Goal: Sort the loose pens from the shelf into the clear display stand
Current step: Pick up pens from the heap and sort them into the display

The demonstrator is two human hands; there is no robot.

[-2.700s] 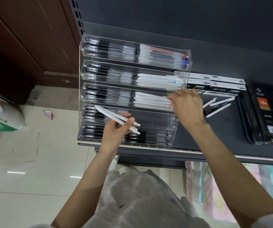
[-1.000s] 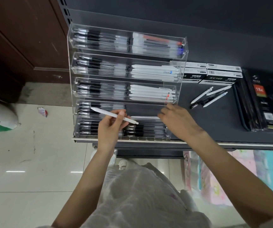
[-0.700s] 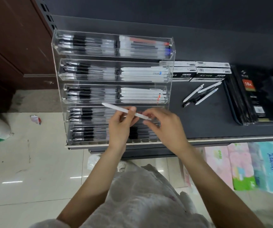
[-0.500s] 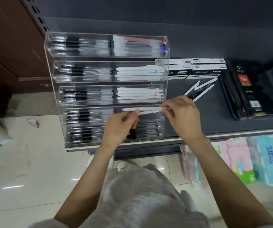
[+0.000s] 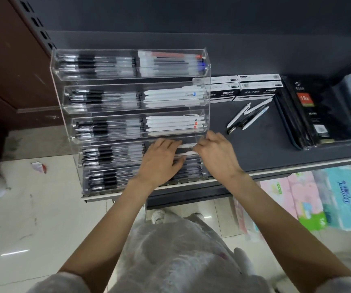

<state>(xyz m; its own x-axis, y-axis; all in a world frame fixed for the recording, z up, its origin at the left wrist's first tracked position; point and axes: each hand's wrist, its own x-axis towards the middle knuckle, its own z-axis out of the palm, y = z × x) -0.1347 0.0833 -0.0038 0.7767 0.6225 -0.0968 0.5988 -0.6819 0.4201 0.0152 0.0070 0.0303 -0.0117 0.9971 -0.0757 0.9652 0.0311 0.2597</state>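
The clear display stand (image 5: 206, 98) has five tiers and stands at the left end of the dark shelf (image 5: 261, 149). Black pens fill its left compartments and white pens its upper right ones. Both hands are at the right compartment of the fourth tier. My left hand (image 5: 162, 161) holds the left end of a white pen (image 5: 188, 145), and my right hand (image 5: 214, 157) pinches its right end. A second white pen (image 5: 186, 153) lies just below it in the same compartment. Several loose pens (image 5: 247, 116) lie on the shelf to the right of the stand.
Black-and-white pen boxes (image 5: 255, 87) are stacked behind the loose pens. Dark packaged goods (image 5: 305, 111) stand at the shelf's right. Tissue packs (image 5: 318, 201) sit below the shelf. A tiled floor lies to the left.
My left hand held several white pens; the right placed them one by one. The last pen has gone from above the fourth tier down into its right compartment, with both hands on it.
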